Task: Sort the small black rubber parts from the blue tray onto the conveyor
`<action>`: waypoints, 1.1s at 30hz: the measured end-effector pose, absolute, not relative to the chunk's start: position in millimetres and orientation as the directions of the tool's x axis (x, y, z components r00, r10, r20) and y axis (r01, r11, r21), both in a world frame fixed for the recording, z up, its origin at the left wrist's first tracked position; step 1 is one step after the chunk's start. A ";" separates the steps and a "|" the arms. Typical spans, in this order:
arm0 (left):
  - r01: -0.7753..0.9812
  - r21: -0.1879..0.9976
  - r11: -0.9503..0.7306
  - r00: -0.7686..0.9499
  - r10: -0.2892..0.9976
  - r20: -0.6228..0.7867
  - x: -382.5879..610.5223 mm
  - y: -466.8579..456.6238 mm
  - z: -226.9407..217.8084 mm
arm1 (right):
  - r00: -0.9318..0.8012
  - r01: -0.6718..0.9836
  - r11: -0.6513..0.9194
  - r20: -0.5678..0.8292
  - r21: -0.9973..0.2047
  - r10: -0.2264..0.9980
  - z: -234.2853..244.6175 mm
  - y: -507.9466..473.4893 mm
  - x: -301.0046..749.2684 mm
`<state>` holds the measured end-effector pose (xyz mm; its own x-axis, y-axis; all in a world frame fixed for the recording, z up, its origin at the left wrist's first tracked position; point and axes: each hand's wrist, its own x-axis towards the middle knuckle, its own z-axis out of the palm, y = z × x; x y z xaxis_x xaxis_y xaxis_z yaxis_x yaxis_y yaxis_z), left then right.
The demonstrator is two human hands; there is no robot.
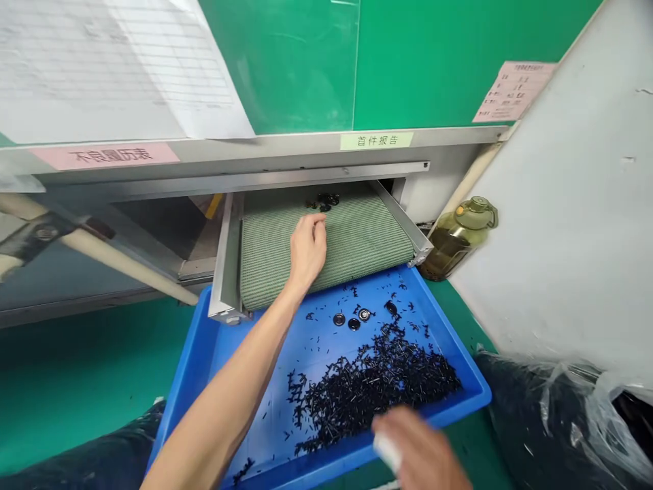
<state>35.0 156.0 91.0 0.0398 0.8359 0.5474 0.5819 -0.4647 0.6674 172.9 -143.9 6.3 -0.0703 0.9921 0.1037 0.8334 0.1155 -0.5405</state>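
Observation:
My left hand [307,248] rests on a green mesh conveyor belt [326,255] with its fingers curled, and I cannot tell whether they pinch anything. Just beyond the fingertips lies a small cluster of black parts [322,201]. Below the belt's end stands a blue plastic tray [204,381] holding a heap of black pin-like pieces [372,388]. Several round black-and-metal rings [352,320] lie near the tray's far side. My right hand [418,452] is blurred over the tray's near edge, with a white object [386,451] at its fingers.
Grey metal rails [224,258] flank the belt under a steel frame with labels in Chinese. An olive-green plastic bottle [456,238] stands to the right, beside a large white board [561,170]. Clear plastic over dark material [561,422] sits at lower right on a green surface.

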 end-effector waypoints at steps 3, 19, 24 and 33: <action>0.485 0.740 -0.467 0.097 0.869 0.485 37.6 88.9 76.5 | 0.048 0.881 -0.054 -0.025 -0.471 0.999 29.6 -68.5 224.6; -0.063 0.932 0.357 0.351 0.882 -0.314 24.0 -46.0 5.7 | -0.123 0.299 -0.218 -0.264 -0.929 0.957 9.4 -49.6 192.9; -0.070 0.904 0.422 0.367 0.853 -0.370 10.0 -54.4 3.8 | -0.149 0.331 -0.122 -0.179 -0.936 0.972 14.2 -69.8 161.5; -0.179 0.849 0.497 0.328 0.844 -0.424 -10.4 -64.0 5.1 | -0.197 0.340 -0.132 -0.208 -0.931 0.958 12.5 -60.9 129.4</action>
